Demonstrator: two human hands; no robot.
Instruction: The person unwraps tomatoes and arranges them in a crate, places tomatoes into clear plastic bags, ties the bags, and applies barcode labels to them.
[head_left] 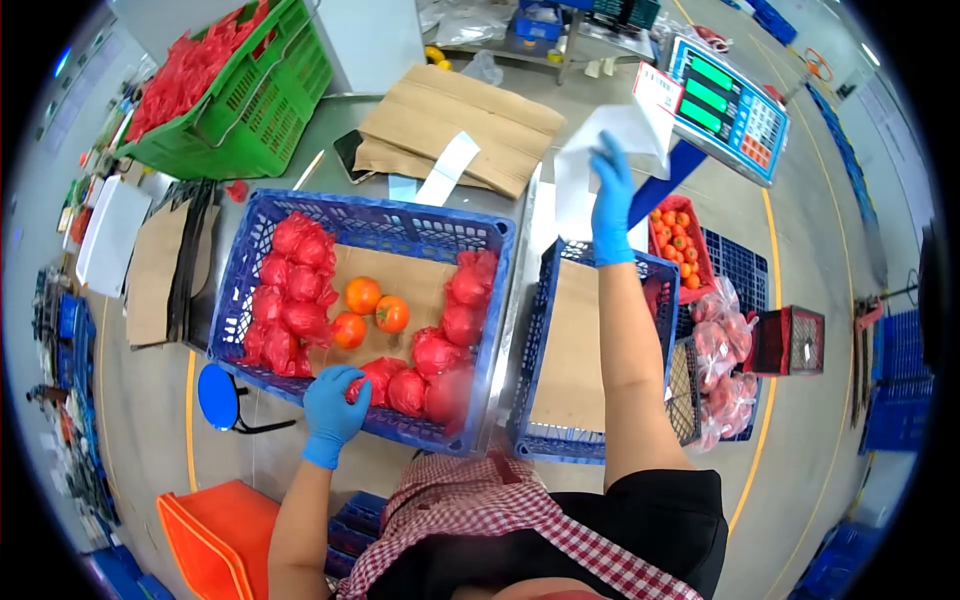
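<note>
My left hand (335, 405), in a blue glove, is at the front rim of a blue plastic crate (370, 207). Its fingers curl against a red-bagged bundle (378, 380). Several more red-bagged bundles (290, 290) line the crate's left and right sides. Three orange-red tomatoes (362, 294) lie bare on cardboard in its middle. My right hand (612, 200), also gloved, is raised over the far end of a second blue crate (560, 445), fingers apart. Behind it white sheets (640, 135) hang beside a scale display (725, 105); whether the fingers touch them is unclear.
Back left, a green crate (270, 110) holds red plastic bags. Flat cardboard (460, 115) and a phone (350, 155) lie behind the first crate. At right are a red crate of tomatoes (680, 240) and clear bags of red produce (725, 350). An orange bin (215, 530) stands front left.
</note>
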